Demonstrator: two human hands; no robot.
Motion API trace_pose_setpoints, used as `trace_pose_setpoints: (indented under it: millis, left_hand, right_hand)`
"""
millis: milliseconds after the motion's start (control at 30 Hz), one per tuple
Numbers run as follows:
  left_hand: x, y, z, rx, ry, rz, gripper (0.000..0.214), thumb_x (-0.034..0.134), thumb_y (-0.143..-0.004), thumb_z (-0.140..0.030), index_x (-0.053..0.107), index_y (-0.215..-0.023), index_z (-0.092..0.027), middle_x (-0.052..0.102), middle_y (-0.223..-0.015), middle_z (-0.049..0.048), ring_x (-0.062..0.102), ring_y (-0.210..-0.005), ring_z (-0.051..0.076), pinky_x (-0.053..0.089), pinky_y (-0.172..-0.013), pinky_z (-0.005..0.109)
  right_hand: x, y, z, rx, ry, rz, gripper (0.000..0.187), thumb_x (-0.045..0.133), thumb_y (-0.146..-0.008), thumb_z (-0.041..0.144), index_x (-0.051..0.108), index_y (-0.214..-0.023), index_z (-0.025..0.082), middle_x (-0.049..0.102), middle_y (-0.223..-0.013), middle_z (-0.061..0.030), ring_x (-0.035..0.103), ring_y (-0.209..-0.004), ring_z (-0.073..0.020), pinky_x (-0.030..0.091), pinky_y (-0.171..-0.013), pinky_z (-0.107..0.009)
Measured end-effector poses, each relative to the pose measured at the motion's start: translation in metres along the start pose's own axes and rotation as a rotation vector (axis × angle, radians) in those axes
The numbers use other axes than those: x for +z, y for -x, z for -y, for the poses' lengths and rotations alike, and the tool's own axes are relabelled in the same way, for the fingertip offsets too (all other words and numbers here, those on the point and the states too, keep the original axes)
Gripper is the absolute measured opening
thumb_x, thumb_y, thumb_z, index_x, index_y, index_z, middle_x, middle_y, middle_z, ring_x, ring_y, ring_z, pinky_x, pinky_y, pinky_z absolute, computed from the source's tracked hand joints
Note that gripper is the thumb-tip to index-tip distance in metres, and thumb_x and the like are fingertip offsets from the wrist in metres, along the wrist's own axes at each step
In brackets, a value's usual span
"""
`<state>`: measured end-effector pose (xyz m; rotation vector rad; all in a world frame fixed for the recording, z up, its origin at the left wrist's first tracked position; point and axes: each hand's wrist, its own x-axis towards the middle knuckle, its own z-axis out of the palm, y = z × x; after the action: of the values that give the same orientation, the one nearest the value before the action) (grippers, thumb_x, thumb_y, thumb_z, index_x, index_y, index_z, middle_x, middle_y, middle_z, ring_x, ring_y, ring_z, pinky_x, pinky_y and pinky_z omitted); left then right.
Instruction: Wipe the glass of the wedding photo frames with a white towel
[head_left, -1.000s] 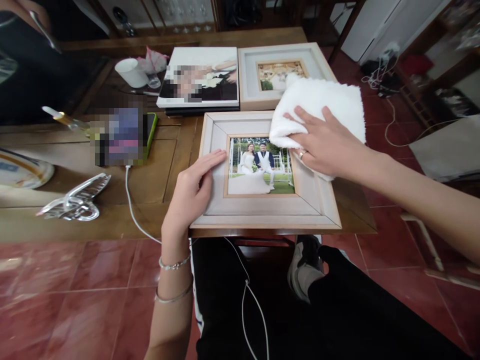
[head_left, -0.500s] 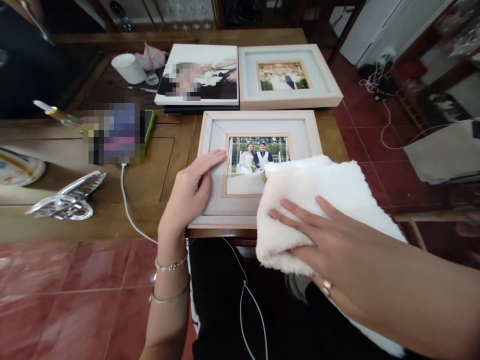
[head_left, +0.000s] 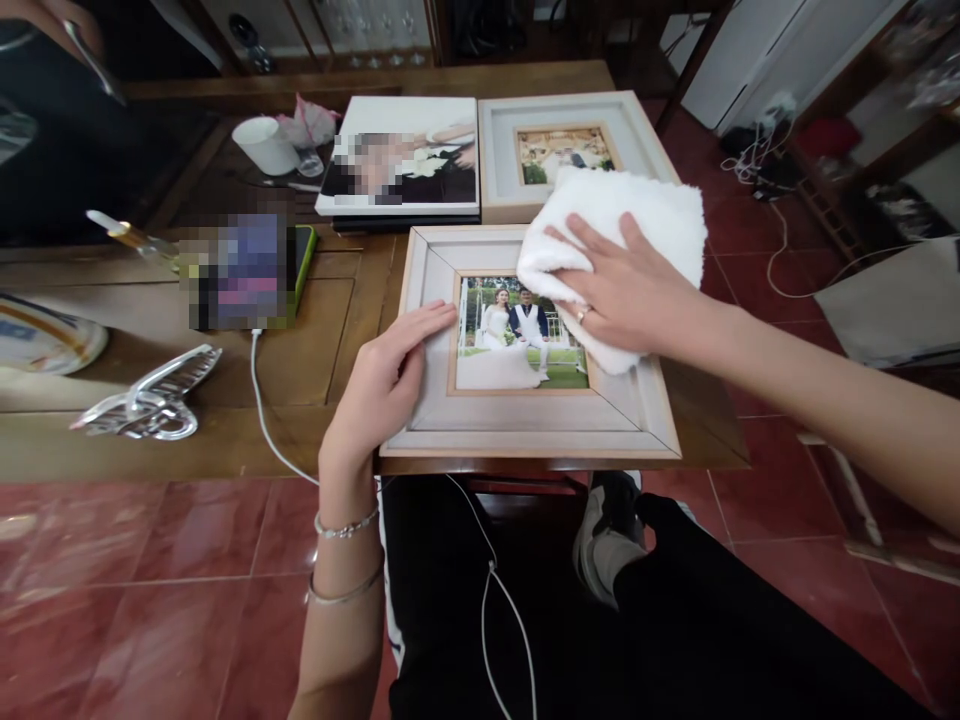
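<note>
On table [head_left: 311, 355], photo frame [head_left: 525, 412] face-up, crosswise

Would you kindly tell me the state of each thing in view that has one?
Near frame: flat, face up, partly covered
Cloth: folded, under the right hand
Left hand: on the near frame's left side
Far frame: face up, partly hidden
Phone: plugged into a cable
Hair clip: lying on the table

Single head cam is facing forward and down from above the lap [head_left: 439, 600], viewing desk [head_left: 319, 330] and picture frame [head_left: 517, 410] close up.
</note>
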<state>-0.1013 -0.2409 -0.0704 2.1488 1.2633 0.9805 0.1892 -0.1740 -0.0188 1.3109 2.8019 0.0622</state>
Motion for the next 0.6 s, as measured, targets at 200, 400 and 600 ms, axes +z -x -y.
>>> trace_pose_setpoints:
  millis: [200,400,600]
  left_hand:
    - [0.001,0.000,-0.002,-0.027,-0.010,-0.011,0.043,0.040,-0.102,-0.018,0.068,-0.134,-0.023,0.066,-0.146,0.0038,0.055,-0.144,0.021,0.038,-0.128,0.045]
    - [0.003,0.001,-0.002,-0.039,-0.012,-0.036,0.042,0.041,-0.103,-0.018,0.068,-0.135,-0.023,0.066,-0.145,0.0031,0.056,-0.143,0.021,0.039,-0.127,0.045]
    - [0.003,0.002,0.000,-0.013,-0.015,-0.048,0.043,0.042,-0.102,-0.014,0.069,-0.135,-0.022,0.067,-0.144,0.0032,0.056,-0.142,0.022,0.040,-0.127,0.043]
  right_hand:
    - [0.000,-0.007,-0.004,-0.037,-0.012,0.026,0.048,0.038,-0.102,0.021,0.059,-0.145,0.014,0.027,-0.171,-0.0156,0.021,-0.160,-0.0399,0.021,-0.115,-0.083]
    - [-0.021,0.048,0.051,-0.149,-0.042,0.207,0.041,0.051,-0.098,0.022,0.070,-0.135,0.024,0.042,-0.165,-0.0109,0.029,-0.158,-0.0381,0.033,-0.114,-0.079]
    - [-0.033,0.100,0.096,-0.246,-0.133,0.168,0.032,0.060,-0.095,0.035,0.079,-0.118,0.024,0.042,-0.164,-0.0128,0.039,-0.152,-0.0396,0.044,-0.110,-0.072]
